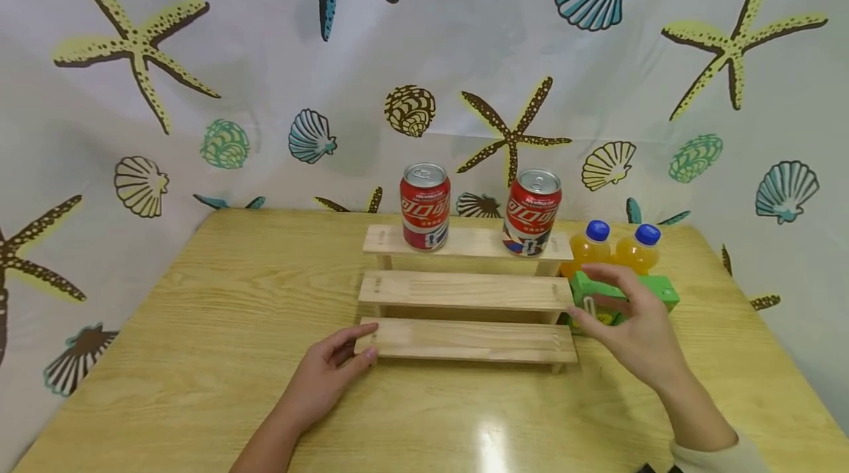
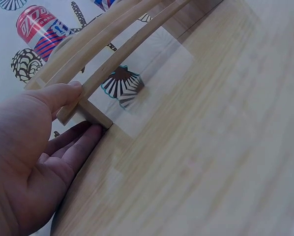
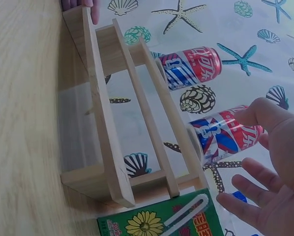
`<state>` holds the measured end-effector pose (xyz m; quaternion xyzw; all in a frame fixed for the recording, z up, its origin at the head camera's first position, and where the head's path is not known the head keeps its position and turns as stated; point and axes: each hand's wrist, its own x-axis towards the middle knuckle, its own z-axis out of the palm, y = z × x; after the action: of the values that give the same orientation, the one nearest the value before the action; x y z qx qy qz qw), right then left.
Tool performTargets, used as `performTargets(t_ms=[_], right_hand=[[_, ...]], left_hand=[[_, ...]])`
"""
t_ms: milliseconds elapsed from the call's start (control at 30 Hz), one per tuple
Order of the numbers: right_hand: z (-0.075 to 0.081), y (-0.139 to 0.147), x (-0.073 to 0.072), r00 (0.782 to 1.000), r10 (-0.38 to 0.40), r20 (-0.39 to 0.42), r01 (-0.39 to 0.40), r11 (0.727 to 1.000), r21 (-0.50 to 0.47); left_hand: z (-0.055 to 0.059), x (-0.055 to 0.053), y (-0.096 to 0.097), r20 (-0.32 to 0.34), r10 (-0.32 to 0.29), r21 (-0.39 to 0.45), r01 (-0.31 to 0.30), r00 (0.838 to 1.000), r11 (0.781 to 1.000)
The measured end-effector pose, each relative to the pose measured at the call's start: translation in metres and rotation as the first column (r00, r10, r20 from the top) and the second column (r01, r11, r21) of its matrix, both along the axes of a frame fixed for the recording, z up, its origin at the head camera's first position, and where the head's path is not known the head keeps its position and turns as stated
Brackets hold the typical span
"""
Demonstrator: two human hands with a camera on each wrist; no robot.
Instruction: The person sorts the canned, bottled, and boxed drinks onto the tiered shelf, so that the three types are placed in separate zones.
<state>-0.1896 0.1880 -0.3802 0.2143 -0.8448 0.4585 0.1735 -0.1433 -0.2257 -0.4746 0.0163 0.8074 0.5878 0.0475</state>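
A three-tier wooden step rack (image 1: 464, 289) stands on the table. My left hand (image 1: 325, 373) holds the left end of its lowest step, thumb on top and fingers against the leg in the left wrist view. Two red cola cans, one on the left (image 1: 425, 208) and one on the right (image 1: 533, 211), stand upright on the top step. To the right of the rack my right hand (image 1: 640, 329) is raised with fingers spread, holding nothing. Behind it in the head view is a green drink carton (image 1: 659, 289) with a straw (image 3: 186, 215) on its side.
Two orange drink bottles with blue caps, one nearer the rack (image 1: 589, 246) and one farther right (image 1: 637, 252), stand behind the carton. A white cloth (image 1: 371, 75) printed with starfish and shells hangs behind the wooden table (image 1: 232, 296).
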Motion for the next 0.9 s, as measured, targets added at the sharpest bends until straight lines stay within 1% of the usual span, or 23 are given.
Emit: performTargets(t_ms=[200,367,500,667,733,900], right_hand=[[0.003,0.01,0.003,0.999,-0.042,-0.009,0.042,0.999,0.009],[0.006,0.018,0.002,0.996,-0.069,-0.054,0.069,0.998,0.006],[0.008,0.025,-0.001,0.994,-0.074,-0.081,0.076,0.997,0.032],[0.012,0.039,-0.005,0.994,-0.101,-0.051,0.105,0.992,0.068],[0.014,0.045,-0.006,0.992,-0.12,-0.028,0.121,0.991,0.063],[0.014,0.055,-0.01,0.991,-0.135,-0.016,0.136,0.989,0.061]], left_hand=[[-0.001,0.001,0.001,0.012,-0.003,0.0,0.003,1.0,1.0],[0.001,0.001,0.001,0.008,-0.005,-0.003,0.005,1.0,1.0],[0.001,0.001,0.001,0.002,-0.005,0.002,0.005,1.0,1.0],[0.0,0.0,0.001,0.0,-0.01,0.008,0.01,1.0,1.0],[0.0,0.0,0.001,0.002,-0.01,0.005,0.01,1.0,1.0],[0.0,0.001,0.001,0.012,-0.001,-0.007,0.001,1.0,1.0]])
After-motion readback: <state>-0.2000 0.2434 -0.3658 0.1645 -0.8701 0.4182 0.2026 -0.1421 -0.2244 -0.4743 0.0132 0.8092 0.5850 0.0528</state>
